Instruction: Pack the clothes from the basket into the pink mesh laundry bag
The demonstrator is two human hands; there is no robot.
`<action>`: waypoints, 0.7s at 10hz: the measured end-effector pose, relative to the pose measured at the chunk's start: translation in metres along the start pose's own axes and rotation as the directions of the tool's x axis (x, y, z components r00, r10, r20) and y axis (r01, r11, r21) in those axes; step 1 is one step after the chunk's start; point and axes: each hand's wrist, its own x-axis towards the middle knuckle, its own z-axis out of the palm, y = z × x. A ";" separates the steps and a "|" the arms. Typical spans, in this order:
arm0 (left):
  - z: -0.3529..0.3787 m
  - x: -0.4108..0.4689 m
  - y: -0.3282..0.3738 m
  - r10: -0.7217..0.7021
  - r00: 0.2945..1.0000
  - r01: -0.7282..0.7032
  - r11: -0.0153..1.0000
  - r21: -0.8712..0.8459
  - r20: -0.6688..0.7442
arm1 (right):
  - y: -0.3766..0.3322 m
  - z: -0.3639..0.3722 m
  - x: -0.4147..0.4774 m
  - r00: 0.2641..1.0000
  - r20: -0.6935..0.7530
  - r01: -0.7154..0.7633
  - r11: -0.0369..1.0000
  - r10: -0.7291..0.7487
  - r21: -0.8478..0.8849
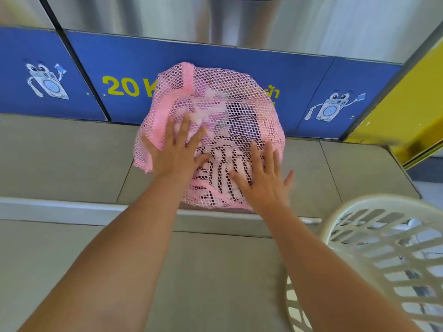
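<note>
The pink mesh laundry bag (239,97) stands bulging on the grey tiled floor against a blue panel. Through its mesh I see clothes: a striped dark-and-white garment (221,164) low down, a dark piece and pale pink fabric higher up. My left hand (176,152) lies flat on the bag's left front, fingers spread. My right hand (263,180) lies flat on its right front, fingers spread too. Neither hand grips anything. The cream slatted basket (383,248) lies tipped at the lower right; what it holds is unclear.
Behind the bag runs a blue panel (119,68) marked "20 K" with cartoon washer drawings, under a steel machine front (287,17). A yellow panel (412,97) angles in at the right. A low step edge (60,207) crosses the floor.
</note>
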 end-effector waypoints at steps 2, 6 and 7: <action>0.026 0.036 -0.018 -0.023 0.999 0.026 0.996 -0.090 0.035 | -0.006 0.019 0.062 1.000 -0.028 0.010 0.999 -0.011 -0.044; -0.012 0.014 -0.014 0.004 0.979 0.010 0.997 -0.071 0.203 | -0.003 -0.028 0.063 0.970 0.241 0.030 0.991 0.002 -0.130; -0.064 -0.011 -0.015 0.113 0.974 -0.106 0.993 -0.047 0.196 | -0.011 -0.084 0.041 0.968 0.250 0.061 0.991 -0.029 -0.121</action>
